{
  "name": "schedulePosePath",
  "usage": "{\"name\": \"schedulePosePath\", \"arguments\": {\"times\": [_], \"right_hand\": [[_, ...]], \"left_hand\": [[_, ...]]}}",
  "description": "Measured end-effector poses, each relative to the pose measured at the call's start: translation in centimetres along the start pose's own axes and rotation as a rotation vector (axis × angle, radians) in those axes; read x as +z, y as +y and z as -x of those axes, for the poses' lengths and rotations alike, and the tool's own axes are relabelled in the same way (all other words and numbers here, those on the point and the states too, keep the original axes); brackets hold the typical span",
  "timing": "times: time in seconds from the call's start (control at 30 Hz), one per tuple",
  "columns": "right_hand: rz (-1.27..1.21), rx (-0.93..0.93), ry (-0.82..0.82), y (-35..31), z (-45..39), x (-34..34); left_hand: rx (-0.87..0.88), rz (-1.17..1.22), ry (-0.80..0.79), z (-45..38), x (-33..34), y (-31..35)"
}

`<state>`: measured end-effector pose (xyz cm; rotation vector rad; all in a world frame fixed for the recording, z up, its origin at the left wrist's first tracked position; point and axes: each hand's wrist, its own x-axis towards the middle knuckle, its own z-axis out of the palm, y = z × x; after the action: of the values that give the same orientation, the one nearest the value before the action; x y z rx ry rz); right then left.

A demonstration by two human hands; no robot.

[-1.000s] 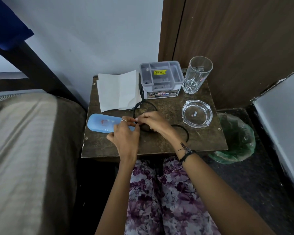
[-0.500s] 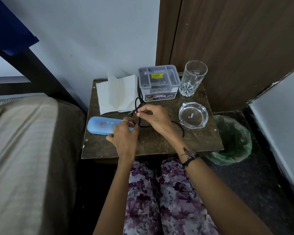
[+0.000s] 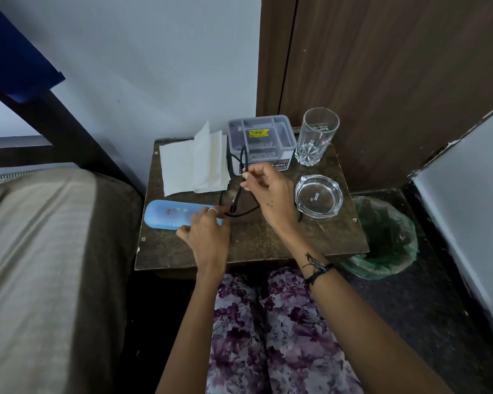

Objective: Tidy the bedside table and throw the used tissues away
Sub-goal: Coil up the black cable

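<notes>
Cable work occupies both of our hands at the bedside table (image 3: 268, 243). Our right hand (image 3: 271, 191) pinches a thin black cord (image 3: 248, 210) between thumb and fingertips, lifted just in front of the grey organiser box (image 3: 261, 143); the cord runs up over the box's near edge and also loops down across the tabletop toward our left hand (image 3: 207, 234). That hand pinches the cord's lower stretch, its fingers curled and lying over the right end of the blue case (image 3: 171, 216).

Tissues (image 3: 194, 163), the thing the task names, lie at the far left of the table, just left of the box and beyond the blue case. From our hands they sit farther and to the left, so we judge the left hand the nearer one, once it lets go of the cord. Their long edge runs roughly near-to-far.

They look like a flat white stack of folded sheets, one flap standing up along a crease; we cannot tell whether they are used. A bin (image 3: 387, 240) with a green liner stands on the floor to the right of the table, well apart from them.
</notes>
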<state>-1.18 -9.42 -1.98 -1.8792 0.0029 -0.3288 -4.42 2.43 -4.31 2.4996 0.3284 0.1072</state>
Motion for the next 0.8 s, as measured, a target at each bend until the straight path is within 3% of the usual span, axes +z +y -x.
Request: {"name": "schedulePosePath", "arguments": {"times": [0.2, 0.3, 0.4, 0.5, 0.6, 0.73, 0.8], "right_hand": [[-0.166, -0.041, 0.097, -0.4, 0.4, -0.7], [-0.225, 0.028, 0.101, -0.5, 0.6, -0.9], [-0.284, 0.094, 0.108, -1.0, 0.3, -1.3], [-0.318, 0.133, 0.094, -1.5, 0.1, -1.4], [-0.335, 0.163, 0.096, -1.8, 0.0, -1.4], [-0.298, 0.219, 0.15, -2.1, -0.3, -1.5], [-0.156, 0.134, 0.187, -1.9, -0.7, -1.6]], "left_hand": [[-0.074, 0.135, -0.02, -0.5, -0.1, 0.3], [-0.058, 0.478, 0.07, -0.6, -1.2, 0.8], [-0.024, 0.761, 0.044, -0.5, -3.1, 1.7], [0.013, 0.863, -0.129, -1.1, -4.3, 2.6], [0.083, 0.701, -0.325, -1.9, -4.1, 3.2], [0.096, 0.699, -0.445, -2.1, -3.9, 3.7], [0.088, 0.736, -0.482, -2.1, -4.4, 4.2]]}}
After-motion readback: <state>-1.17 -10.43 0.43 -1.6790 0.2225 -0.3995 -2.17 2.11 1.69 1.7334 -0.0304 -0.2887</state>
